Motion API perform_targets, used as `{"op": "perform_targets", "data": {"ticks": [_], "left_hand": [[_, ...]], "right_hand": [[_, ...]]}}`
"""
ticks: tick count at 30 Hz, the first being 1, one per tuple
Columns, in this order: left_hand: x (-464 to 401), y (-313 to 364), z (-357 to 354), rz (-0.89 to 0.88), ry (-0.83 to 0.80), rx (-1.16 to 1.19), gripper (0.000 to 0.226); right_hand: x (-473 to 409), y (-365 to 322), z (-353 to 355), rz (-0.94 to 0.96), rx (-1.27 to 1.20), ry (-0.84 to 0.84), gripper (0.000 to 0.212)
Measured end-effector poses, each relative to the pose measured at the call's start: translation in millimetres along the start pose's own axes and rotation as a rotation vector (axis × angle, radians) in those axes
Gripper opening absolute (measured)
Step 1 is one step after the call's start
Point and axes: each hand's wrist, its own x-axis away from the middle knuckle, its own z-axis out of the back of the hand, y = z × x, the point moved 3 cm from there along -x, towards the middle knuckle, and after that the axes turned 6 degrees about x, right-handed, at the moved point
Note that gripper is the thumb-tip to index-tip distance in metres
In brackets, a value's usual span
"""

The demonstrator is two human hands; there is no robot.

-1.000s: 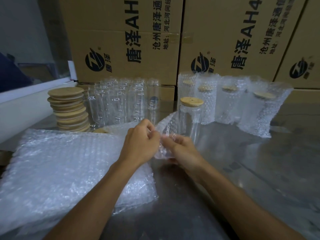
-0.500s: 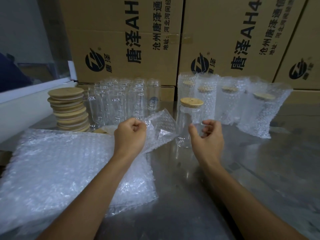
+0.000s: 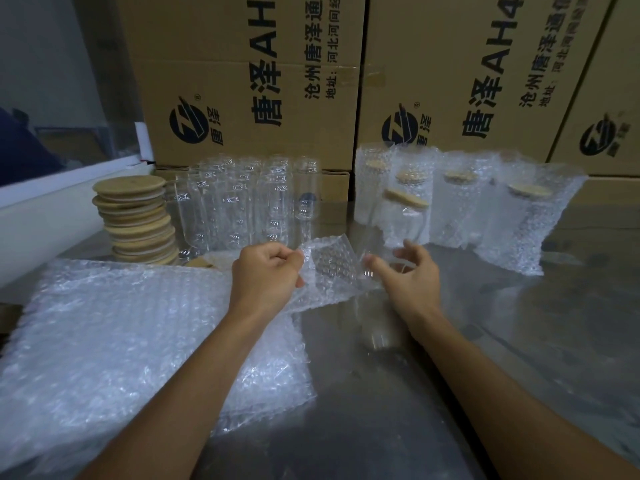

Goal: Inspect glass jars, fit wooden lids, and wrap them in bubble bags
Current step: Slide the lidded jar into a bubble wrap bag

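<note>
- Centrally, the left hand [image 3: 266,275] is clenched around the edge of a bubble bag [image 3: 329,271], fingers curled over the film and lifting one end off the table.
- Just to the right of that bag, the right hand [image 3: 410,275] grasps a glass jar [image 3: 394,237], thumb on the near side and fingers curled around the far side; the jar leans to the left, its wooden lid [image 3: 405,198] fitted and tilted with it, and its outline is blurred.
- Below the left forearm, a stack of flat bubble bags [image 3: 121,341] lies on the steel table [image 3: 519,341], spreading toward the left edge of the view.
- Behind that stack at the left, a pile of wooden lids [image 3: 136,220] stands unevenly, one loose disc partly visible at its foot.
- Beside the pile, a cluster of bare glass jars [image 3: 242,202] stands upright without lids, close together.
- Further right, a row of wrapped jars [image 3: 485,209] stands upright in bubble film, wooden tops showing through the plastic.
- At the back, printed cardboard cartons [image 3: 259,81] form a wall behind the jars, and a white ledge [image 3: 52,202] runs along the left side.
</note>
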Motion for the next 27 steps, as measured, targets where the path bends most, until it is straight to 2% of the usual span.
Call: {"op": "perform_targets", "data": {"ticks": [2, 4, 6, 8, 10, 14, 16, 18, 21, 27], "left_hand": [[0.0, -0.1, 0.1, 0.001, -0.002, -0.001, 0.027], [0.2, -0.2, 0.1, -0.001, -0.002, -0.004, 0.026], [0.4, 0.2, 0.0, -0.001, -0.002, -0.004, 0.026], [0.6, 0.7, 0.3, 0.0, -0.003, 0.001, 0.026], [1.1, 0.8, 0.7, -0.004, -0.002, 0.009, 0.026], [0.8, 0.8, 0.6, -0.009, 0.001, 0.035, 0.025], [0.2, 0.7, 0.0, -0.009, -0.001, 0.043, 0.025], [0.3, 0.5, -0.1, -0.012, 0.002, 0.048, 0.026], [1.1, 0.0, 0.1, -0.015, -0.004, 0.046, 0.026], [1.0, -1.0, -1.4, -0.045, -0.014, 0.022, 0.023]], "right_hand": [[1.0, -7.4, 3.9, -0.136, -0.321, 0.015, 0.065], [3.5, -15.2, 6.7, -0.272, -0.625, -0.074, 0.043], [8.6, -23.7, 9.5, -0.34, -0.744, -0.228, 0.05], [13.5, -30.9, 10.5, -0.34, -0.748, -0.361, 0.066], [17.9, -35.5, 7.3, -0.321, -0.704, -0.438, 0.067], [26.0, -36.6, -5.9, -0.27, -0.588, -0.538, 0.021], [31.7, -36.3, -9.7, -0.261, -0.578, -0.598, 0.014], [34.3, -33.8, -12.2, -0.299, -0.585, -0.636, 0.021], [34.7, -33.6, -12.9, -0.332, -0.593, -0.633, 0.049], [36.8, -38.3, -11.7, -0.159, -0.51, -0.457, 0.07]]}}
